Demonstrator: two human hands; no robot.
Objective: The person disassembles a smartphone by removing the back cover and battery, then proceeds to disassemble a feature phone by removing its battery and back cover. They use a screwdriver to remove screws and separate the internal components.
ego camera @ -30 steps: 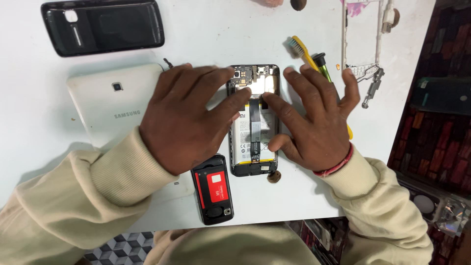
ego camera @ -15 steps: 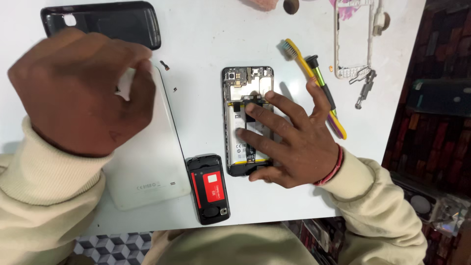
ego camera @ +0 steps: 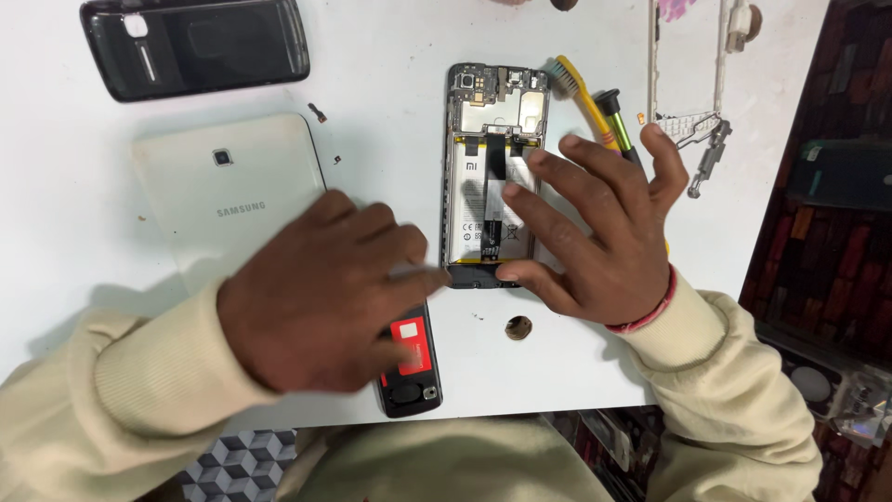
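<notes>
Opened black smartphone with exposed battery (ego camera: 491, 177) flat on white worktop (ego camera: 390, 112) — right hand (ego camera: 595, 237) fingers spread across it, pinning; left hand (ego camera: 321, 293) curled over small red-and-black phone (ego camera: 409, 367) — grip unclear.

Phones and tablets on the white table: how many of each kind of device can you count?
Opened phone with its insides showing, under the right hand: 1
Small black-and-red phone, partly under the left hand: 1
White tablet, back up: 1
Dark back cover: 1
Total: 4
</notes>
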